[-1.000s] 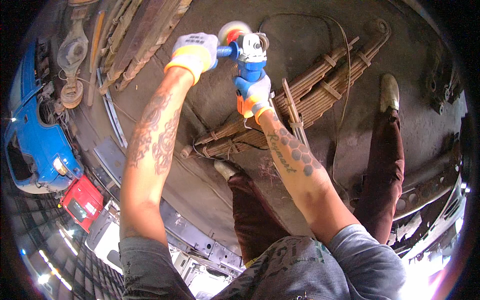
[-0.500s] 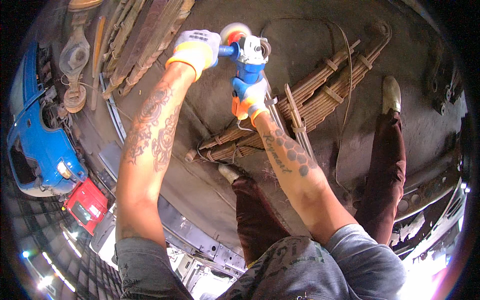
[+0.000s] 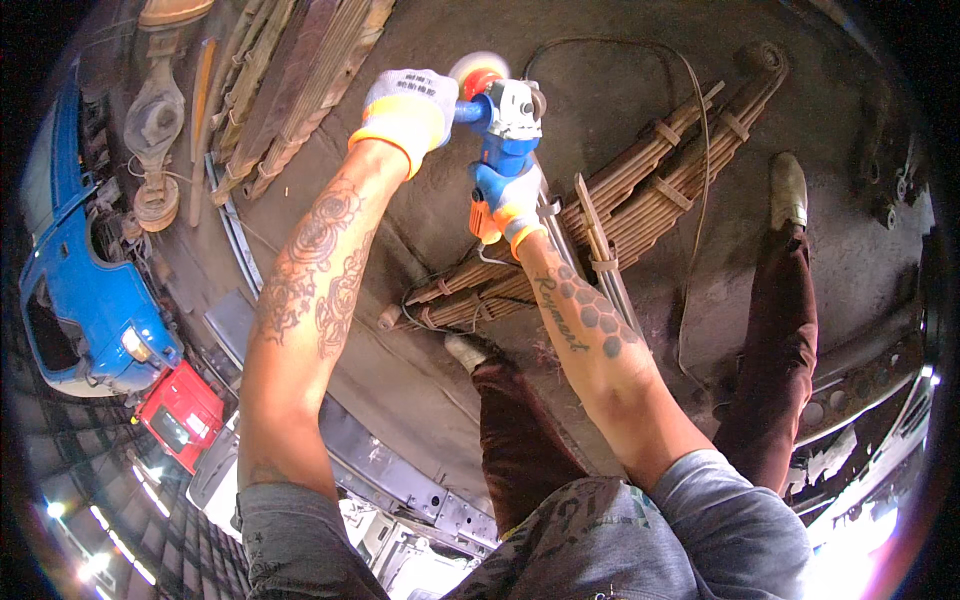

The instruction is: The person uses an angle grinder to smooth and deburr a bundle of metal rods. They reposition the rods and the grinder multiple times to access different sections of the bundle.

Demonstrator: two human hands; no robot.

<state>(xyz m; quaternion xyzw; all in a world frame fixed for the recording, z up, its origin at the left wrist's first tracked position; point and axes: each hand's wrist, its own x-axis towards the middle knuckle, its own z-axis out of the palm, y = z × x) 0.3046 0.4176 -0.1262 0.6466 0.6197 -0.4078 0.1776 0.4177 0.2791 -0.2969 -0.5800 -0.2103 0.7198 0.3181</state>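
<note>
Both my hands hold a blue angle grinder (image 3: 513, 147) with a silver gear head, out in front of me above the floor. My left hand (image 3: 408, 108), in a pale glove with an orange cuff, is wrapped round its blue side handle (image 3: 468, 111). My right hand (image 3: 516, 196), in a blue and white glove, grips the grinder's body from behind, with an orange part showing beside it. A round disc (image 3: 478, 68), pale with a red centre, sits at the far side of the head. What it touches, if anything, I cannot tell.
Stacked leaf springs (image 3: 655, 195) lie aslant on the floor, with narrow metal strips (image 3: 600, 250) over them. A cable (image 3: 703, 135) loops across them. More long leaf springs (image 3: 320, 95) and an axle housing (image 3: 157, 115) lie at left, near a blue vehicle cab (image 3: 95, 300).
The view has shifted slightly, so most things appear a little lower and further right. Both hands keep their hold on the grinder.
</note>
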